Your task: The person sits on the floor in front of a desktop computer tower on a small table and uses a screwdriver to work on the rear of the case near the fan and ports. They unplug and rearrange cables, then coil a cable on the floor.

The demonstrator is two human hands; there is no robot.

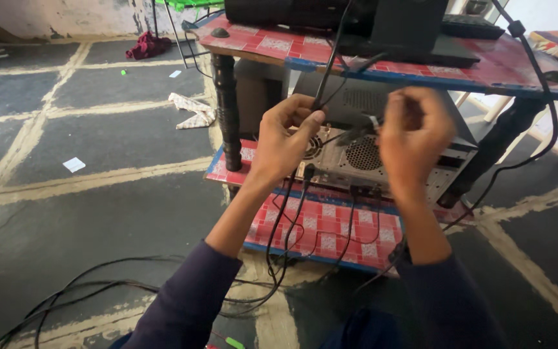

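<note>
Now black cable (328, 64) in left hand (283, 139)

No packages, labels or signs can be made out. One black monitor (356, 16) stands on the top shelf (279, 45), seen from behind, so its screen faces away and is hidden. Small scraps on the floor are too unclear to identify.

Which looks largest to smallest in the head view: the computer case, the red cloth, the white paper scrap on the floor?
1. Computer case, clearly largest.
2. Red cloth.
3. White paper scrap, smallest.
The cloth lies farther from the camera, so its true size may be greater than it looks.
</note>
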